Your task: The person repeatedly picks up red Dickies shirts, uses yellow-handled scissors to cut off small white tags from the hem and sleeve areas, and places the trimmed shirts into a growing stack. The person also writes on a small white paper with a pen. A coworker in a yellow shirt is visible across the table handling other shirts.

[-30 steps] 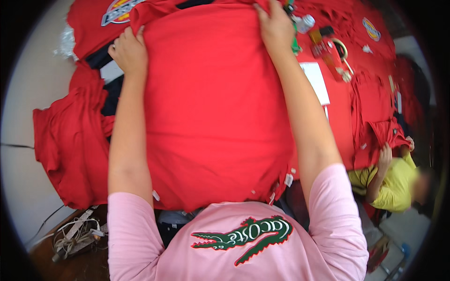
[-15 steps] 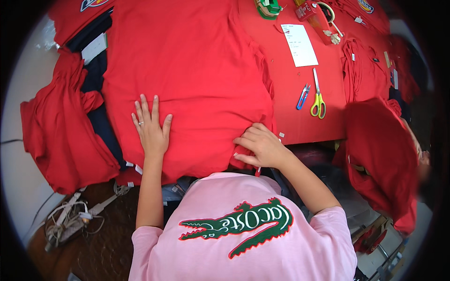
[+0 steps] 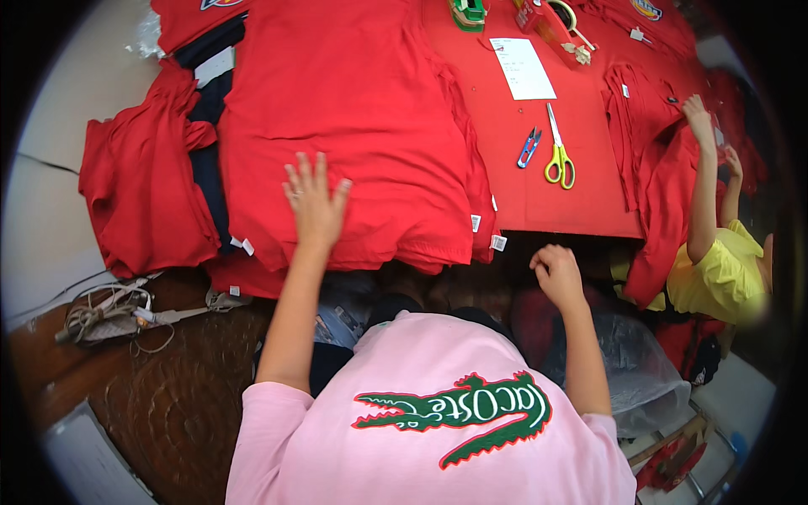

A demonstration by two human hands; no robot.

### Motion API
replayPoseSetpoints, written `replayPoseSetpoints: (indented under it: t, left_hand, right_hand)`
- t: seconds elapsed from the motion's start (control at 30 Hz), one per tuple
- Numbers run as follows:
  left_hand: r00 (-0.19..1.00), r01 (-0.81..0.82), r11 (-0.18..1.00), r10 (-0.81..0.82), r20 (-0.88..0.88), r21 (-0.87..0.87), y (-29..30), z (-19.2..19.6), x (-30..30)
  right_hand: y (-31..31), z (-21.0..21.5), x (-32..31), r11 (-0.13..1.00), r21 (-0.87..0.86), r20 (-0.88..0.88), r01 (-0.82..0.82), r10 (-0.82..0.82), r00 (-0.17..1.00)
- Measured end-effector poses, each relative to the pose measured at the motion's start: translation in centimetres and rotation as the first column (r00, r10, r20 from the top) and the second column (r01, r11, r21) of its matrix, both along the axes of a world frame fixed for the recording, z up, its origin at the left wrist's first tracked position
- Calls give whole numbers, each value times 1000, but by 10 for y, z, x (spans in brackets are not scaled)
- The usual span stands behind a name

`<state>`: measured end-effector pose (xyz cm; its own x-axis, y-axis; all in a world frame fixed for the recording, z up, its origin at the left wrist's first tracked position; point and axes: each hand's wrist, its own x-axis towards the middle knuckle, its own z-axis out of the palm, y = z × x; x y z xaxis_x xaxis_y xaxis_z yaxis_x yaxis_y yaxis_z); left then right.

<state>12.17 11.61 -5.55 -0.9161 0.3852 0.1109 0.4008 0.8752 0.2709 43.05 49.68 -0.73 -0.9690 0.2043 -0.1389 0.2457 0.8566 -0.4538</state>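
Observation:
My left hand (image 3: pixel 316 209) lies flat with spread fingers on a stack of red garments (image 3: pixel 353 143), near the stack's front edge. White tags (image 3: pixel 498 243) stick out at the stack's front right corner. Beyond the table's front edge, right of the stack, my right hand (image 3: pixel 559 276) hangs apart from the cloth. Its fingers are loosely bent, the thumb stands off from them, and nothing shows in between.
Right of the stack lie yellow-handled scissors (image 3: pixel 560 160), blue thread snips (image 3: pixel 528 149) and a paper sheet (image 3: pixel 523 69). Farther back are a green tape dispenser (image 3: pixel 468 13) and a red one (image 3: pixel 560 32). A co-worker in yellow (image 3: pixel 720 273) reaches over red garments at the right.
My right hand has let go of the stack's front edge and moved right and down, off the table. The left hand stays on the stack. The co-worker's red garment has come down onto the table.

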Motion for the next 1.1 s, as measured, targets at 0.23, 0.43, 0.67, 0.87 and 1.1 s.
replayPoseSetpoints:
  t: [0.23, 0.43, 0.67, 0.87, 1.1]
  left_hand:
    - [909, 375, 905, -402, 114, 201, 79, 10, 154]
    - [882, 464, 885, -466, -66, -48, 88, -5, 187]
    - [844, 520, 797, -535, -41, 307, 77, 8, 159]
    - [623, -665, 180, -400, 672, 725, 40, 8, 126]
    - [441, -854, -46, -593, 673, 519, -2, 20, 87]
  right_hand:
    - [-64, -20, 40, 949, -274, 117, 155, -128, 985]
    - [-80, -31, -1, 917, -362, 54, 166, -157, 986]
    - [-71, -44, -47, 733, -531, 131, 425, -424, 896]
    - [-72, -64, -58, 698, -639, 41, 323, -389, 920]
    - [-77, -37, -62, 629, -633, 162, 452, -464, 871]
